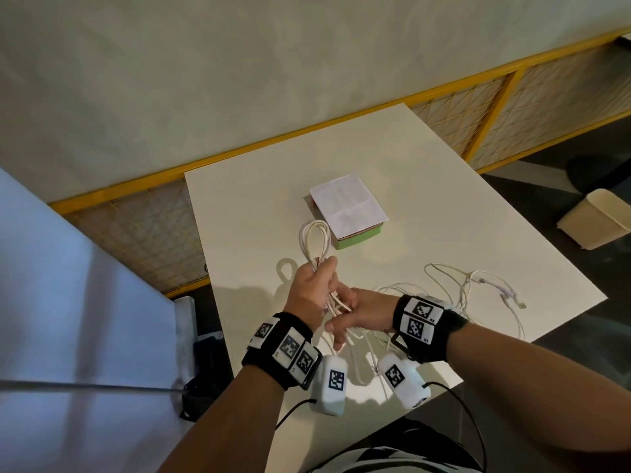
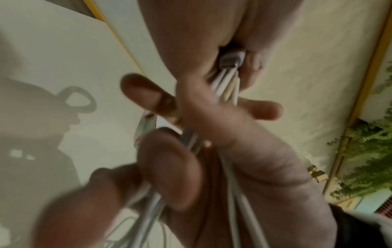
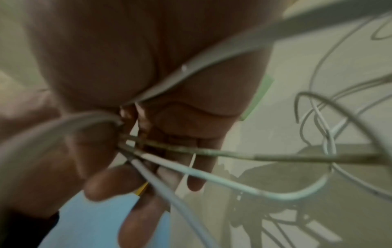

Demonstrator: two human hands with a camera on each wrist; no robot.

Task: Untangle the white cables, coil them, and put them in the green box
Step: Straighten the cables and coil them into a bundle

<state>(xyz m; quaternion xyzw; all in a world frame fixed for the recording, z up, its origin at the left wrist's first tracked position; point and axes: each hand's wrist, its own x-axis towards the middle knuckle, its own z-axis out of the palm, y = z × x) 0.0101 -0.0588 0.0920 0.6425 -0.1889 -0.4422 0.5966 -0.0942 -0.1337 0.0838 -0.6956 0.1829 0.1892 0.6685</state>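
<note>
My left hand (image 1: pixel 322 278) grips a coiled bundle of white cable (image 1: pixel 314 238), whose loops stand up above the fist. In the left wrist view the bundled strands (image 2: pixel 226 85) and a plug (image 2: pixel 231 58) sit inside the curled fingers. Just below, my right hand (image 1: pixel 341 319) pinches the strands that hang from the bundle; these strands (image 3: pixel 212 174) fan out in the right wrist view. More tangled white cables (image 1: pixel 461 291) lie loose on the table to the right. The green box (image 1: pixel 358 241) stands beyond the hands, covered by a white sheet of paper (image 1: pixel 348 203).
The white table (image 1: pixel 426 186) ends close behind both wrists and at the right. A yellow-framed mesh fence (image 1: pixel 478 107) runs behind it. A beige bin (image 1: pixel 594 220) lies on the dark floor at the right. A pale blue surface (image 1: pixel 68 302) fills the left.
</note>
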